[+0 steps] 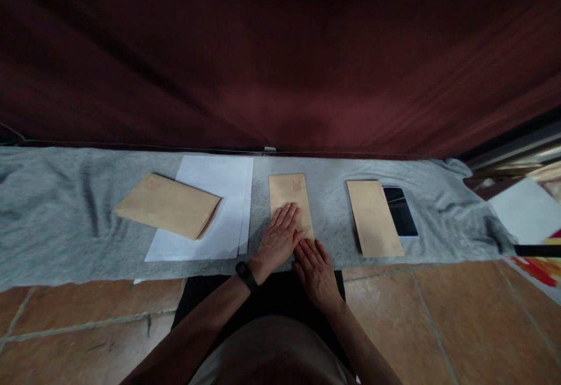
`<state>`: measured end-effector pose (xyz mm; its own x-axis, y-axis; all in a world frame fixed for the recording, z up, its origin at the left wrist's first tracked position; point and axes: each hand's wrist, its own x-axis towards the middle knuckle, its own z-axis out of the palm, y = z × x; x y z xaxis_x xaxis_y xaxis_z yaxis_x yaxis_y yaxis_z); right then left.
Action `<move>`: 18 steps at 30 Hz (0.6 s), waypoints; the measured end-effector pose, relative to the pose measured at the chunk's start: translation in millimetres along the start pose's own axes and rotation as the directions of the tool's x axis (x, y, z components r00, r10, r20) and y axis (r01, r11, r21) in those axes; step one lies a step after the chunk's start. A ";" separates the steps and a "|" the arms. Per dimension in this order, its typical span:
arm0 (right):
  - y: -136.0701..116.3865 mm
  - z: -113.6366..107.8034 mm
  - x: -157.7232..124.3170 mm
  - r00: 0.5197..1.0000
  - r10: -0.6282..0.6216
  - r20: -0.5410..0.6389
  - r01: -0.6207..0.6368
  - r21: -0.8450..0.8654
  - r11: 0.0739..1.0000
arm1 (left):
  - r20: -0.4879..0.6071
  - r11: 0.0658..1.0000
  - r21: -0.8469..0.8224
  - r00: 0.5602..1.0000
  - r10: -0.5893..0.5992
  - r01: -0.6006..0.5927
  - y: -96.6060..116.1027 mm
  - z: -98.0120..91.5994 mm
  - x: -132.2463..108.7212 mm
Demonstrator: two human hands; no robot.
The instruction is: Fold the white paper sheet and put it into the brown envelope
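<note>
A brown paper envelope (284, 193) with red print near its top lies upright in front of me on the grey cloth. My left hand (279, 236), with a dark band on the wrist, rests flat on its lower half, fingers stretched out. At the envelope's bottom edge lies my right hand (316, 271), fingers extended and touching that edge. To the left, a stack of brown envelopes (169, 205) sits at a slant, partly over white paper sheets (219, 177). Further right lie more brown envelopes (374, 218), in a small pile.
A dark-screened phone (400, 212) lies partly under the right-hand envelopes. Grey cloth (328, 198) covers the narrow table, and a dark red curtain (280, 69) hangs behind it. White paper (528, 210) shows beyond the table's right end. Below is a tiled floor (394, 315).
</note>
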<state>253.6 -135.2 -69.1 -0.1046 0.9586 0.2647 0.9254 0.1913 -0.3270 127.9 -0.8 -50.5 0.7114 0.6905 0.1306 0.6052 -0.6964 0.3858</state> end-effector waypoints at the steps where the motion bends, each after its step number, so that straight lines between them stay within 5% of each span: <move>1: 0.0 0.2 -0.1 1.000 0.001 0.000 -0.001 0.000 1.000 | 0.012 1.000 0.011 1.000 0.003 -0.003 -2.4 1.6 6.0; 12: 0.2 -1.7 1.6 0.999 0.008 0.042 -0.008 -0.009 1.000 | 0.015 0.998 0.068 1.000 -0.001 0.000 -15.3 7.3 44.0; 18: -0.3 -0.7 1.6 1.000 0.009 0.022 -0.008 -0.012 1.000 | 0.033 0.997 0.072 0.999 0.009 -0.011 -15.9 4.2 39.5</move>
<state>253.4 -133.8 -68.0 -0.1048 0.9647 0.2417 0.9306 0.1809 -0.3183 147.8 36.8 -55.3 0.7280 0.6776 0.1042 0.6212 -0.7163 0.3177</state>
